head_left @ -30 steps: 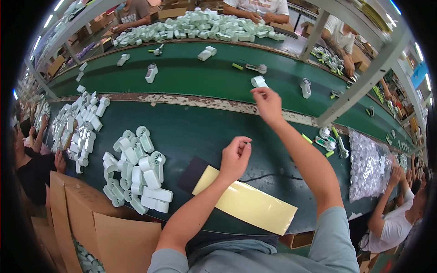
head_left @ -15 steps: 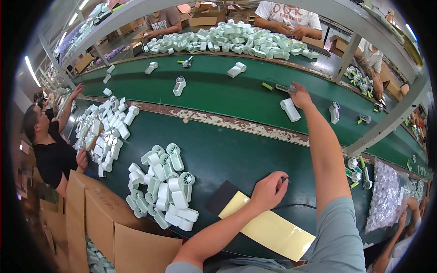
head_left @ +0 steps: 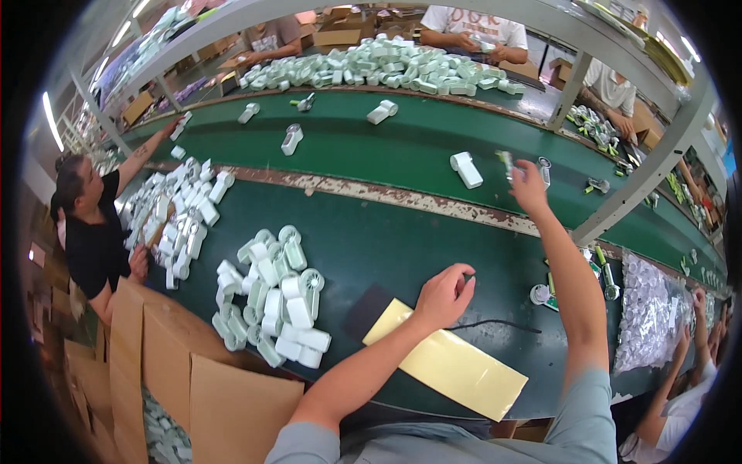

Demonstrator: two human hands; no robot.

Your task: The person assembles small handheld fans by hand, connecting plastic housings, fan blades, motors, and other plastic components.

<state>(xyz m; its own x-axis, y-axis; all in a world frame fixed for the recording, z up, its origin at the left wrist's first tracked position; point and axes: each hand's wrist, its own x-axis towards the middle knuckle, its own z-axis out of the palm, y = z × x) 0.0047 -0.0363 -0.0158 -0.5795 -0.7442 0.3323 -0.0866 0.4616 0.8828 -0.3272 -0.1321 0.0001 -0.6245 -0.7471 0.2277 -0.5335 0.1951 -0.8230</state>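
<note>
Over the green conveyor belt (head_left: 340, 162), my right hand (head_left: 528, 188) has its fingers on a small motor assembly with a light-green cylinder (head_left: 506, 164), blurred by motion. Close by on the belt lie a white plastic housing (head_left: 466, 170) and another housing with a round head (head_left: 544, 172). My left hand (head_left: 446, 294) hovers or rests by the yellow sheet (head_left: 464, 375), fingers loosely curled and thumb apart, with nothing visible in it. A dark pad (head_left: 373, 311) adjoins the sheet. Left of that hand sits a pile of pale housings (head_left: 270, 298).
A metal post (head_left: 645, 162) rises right of my right hand. Beyond my right forearm lie motor parts (head_left: 607, 282) and a bag of clear pieces (head_left: 645, 313). A cardboard box (head_left: 239, 402) stands front left. Co-workers sit around; one person (head_left: 93, 224) reaches over the belt.
My right hand has drawn back toward me, bringing the motor assembly along the belt. My left hand stays near the yellow sheet. The view has shifted slightly, and belt items sit further left.
</note>
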